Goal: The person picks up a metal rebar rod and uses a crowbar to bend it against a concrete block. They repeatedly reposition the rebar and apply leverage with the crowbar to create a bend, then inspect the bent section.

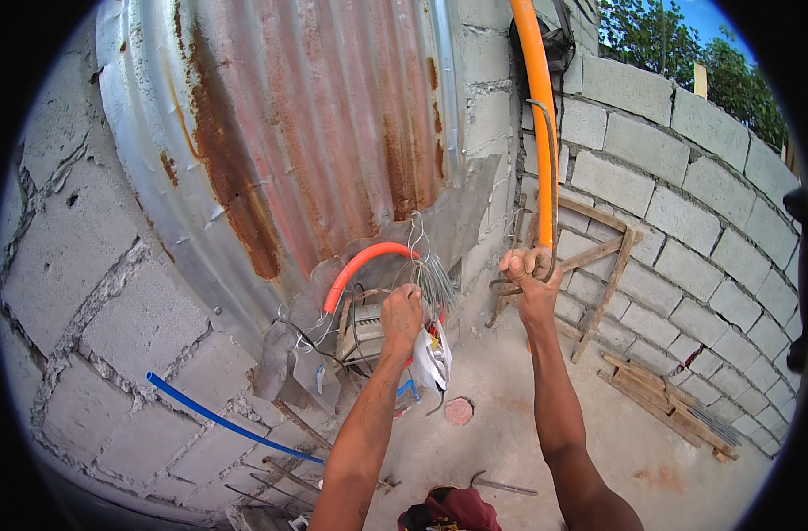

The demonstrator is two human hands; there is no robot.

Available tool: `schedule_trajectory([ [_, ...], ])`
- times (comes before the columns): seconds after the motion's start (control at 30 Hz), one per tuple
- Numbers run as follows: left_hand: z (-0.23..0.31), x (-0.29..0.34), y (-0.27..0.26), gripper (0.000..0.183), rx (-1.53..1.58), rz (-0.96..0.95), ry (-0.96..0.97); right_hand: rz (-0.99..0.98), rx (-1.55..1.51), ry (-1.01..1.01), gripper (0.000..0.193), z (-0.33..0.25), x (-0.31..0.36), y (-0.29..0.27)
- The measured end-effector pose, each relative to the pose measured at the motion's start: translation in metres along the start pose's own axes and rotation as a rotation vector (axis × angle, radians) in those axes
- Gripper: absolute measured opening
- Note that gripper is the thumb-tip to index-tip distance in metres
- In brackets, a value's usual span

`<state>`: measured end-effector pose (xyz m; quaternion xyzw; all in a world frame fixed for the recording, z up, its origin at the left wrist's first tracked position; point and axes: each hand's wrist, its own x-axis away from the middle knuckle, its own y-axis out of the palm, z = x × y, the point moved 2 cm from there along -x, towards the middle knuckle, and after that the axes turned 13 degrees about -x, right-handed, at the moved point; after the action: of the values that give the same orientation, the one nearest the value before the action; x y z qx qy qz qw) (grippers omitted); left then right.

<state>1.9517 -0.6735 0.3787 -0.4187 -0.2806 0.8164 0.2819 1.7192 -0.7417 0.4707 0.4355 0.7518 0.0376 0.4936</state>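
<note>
My right hand (532,270) is closed at the lower end of an upright orange pipe (538,133). A thin, bent metal rod (555,190) runs down beside the pipe and past this hand; whether my fingers hold the rod too, I cannot tell. My left hand (402,311) is curled closed, and whatever its fingers hold is hidden. Just beyond it is a bundle of thin grey wires (436,281). A curved orange-red tube (361,265) arches behind the left hand. A white plastic bag (433,361) hangs beside the left wrist.
Rusty corrugated metal sheets (306,115) and a block wall (85,354) rise at the left. Another block wall (660,195) stands right, with a wooden frame (603,274) against it. Planks (660,403) lie on the floor. A blue tube (227,425) slants at lower left.
</note>
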Motion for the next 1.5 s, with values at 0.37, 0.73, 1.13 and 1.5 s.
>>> schedule_trajectory([
  [0.37,-0.005,-0.012,-0.016,0.018,-0.046,-0.108,-0.178,-0.251,-0.49,0.577,0.036,0.038,-0.007,-0.011],
  [0.73,0.016,-0.05,0.0,0.019,0.33,-0.221,-0.334,-0.374,-0.688,0.75,0.032,0.077,-0.029,-0.002],
  [1.13,0.033,-0.042,-0.029,0.027,0.438,0.053,-0.296,-0.386,-0.729,0.67,0.034,0.058,0.014,0.0],
  [1.5,0.067,0.01,-0.131,0.028,0.772,0.579,0.09,-0.455,-0.85,0.765,0.03,0.056,0.008,0.01],
])
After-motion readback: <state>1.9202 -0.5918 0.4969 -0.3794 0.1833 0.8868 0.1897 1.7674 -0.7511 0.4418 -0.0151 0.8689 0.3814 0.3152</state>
